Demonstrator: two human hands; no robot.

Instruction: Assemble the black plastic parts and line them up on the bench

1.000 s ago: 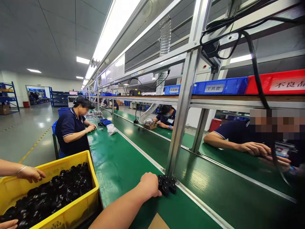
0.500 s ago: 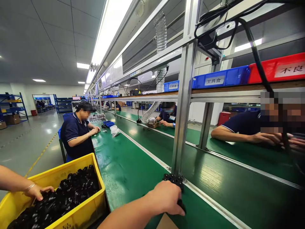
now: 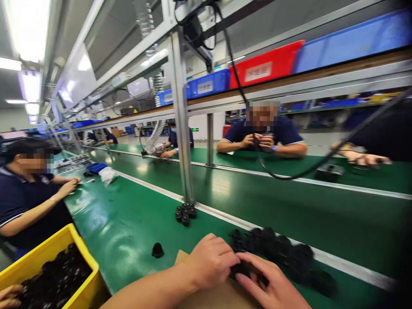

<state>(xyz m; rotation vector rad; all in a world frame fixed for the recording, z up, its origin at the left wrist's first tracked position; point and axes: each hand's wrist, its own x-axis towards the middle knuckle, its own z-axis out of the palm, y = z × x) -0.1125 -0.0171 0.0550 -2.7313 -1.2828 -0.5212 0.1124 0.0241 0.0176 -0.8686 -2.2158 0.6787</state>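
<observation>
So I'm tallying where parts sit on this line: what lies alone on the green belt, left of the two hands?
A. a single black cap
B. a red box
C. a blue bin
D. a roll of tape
A: a lone black cap sits on the belt, apart from the left hand and right hand, which meet over a black part.

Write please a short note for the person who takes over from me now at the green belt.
Left hand and right hand: both closed on one black part, over the cardboard.
Done: a row of black parts lies on the green belt; a small cluster sits by the post.
Left: one loose part on the belt; many more in the yellow bin, where a co-worker's hand rests.
</observation>
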